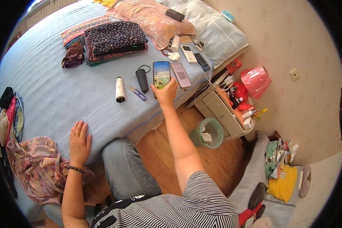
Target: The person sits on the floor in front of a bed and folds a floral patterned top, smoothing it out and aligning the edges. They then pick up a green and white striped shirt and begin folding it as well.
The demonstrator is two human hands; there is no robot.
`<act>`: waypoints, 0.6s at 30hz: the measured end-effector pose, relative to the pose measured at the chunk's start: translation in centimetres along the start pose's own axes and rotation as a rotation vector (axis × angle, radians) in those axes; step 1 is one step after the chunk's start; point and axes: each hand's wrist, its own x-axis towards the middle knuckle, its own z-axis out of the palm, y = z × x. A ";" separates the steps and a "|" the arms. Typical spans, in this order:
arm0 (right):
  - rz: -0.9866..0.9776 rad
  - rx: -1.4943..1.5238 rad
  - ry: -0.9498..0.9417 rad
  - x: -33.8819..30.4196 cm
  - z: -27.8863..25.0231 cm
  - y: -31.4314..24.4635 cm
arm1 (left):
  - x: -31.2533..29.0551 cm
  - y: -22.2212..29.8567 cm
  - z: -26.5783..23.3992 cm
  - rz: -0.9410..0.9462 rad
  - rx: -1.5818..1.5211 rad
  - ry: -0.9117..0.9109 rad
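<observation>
Right hand (166,93) spans the lower end of the blue-screened phone (162,70) lying on the bed (102,91), but can't tell if that grip's actually clamped. Left hand (79,140) rests flat, holding nothing. Phone's probably light, stiff, slick, crackable; I'd pinch the long edges. Its bottom's mostly hidden.

On the pale-blue checked bedspread (98,91), the right grip (166,93) clasps a lit, dark-edged rectangular smartphone (161,71) beside a flat pink-screened phone (181,75), while the left grip (79,143) lies flat near crumpled pink floral cloth (36,167).
</observation>
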 end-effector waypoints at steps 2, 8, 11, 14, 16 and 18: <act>-0.003 -0.004 0.000 0.0 0.1 0.1 | 0.0 -0.1 0.0 0.005 0.000 0.000; -0.023 -0.023 0.000 0.5 0.4 0.5 | 0.0 0.0 0.0 0.011 -0.015 0.002; -0.053 -0.041 -0.018 1.7 0.8 1.7 | 0.1 0.0 0.0 0.023 -0.025 0.014; -0.047 -0.078 -0.094 3.9 1.5 2.8 | 0.2 -0.1 0.1 0.030 -0.026 0.032; -0.027 -0.148 -0.171 5.7 1.8 3.2 | 0.1 0.0 -0.1 0.031 -0.033 0.036; 0.003 -0.187 -0.276 7.5 2.0 3.5 | 0.2 0.2 -0.4 0.018 -0.044 0.029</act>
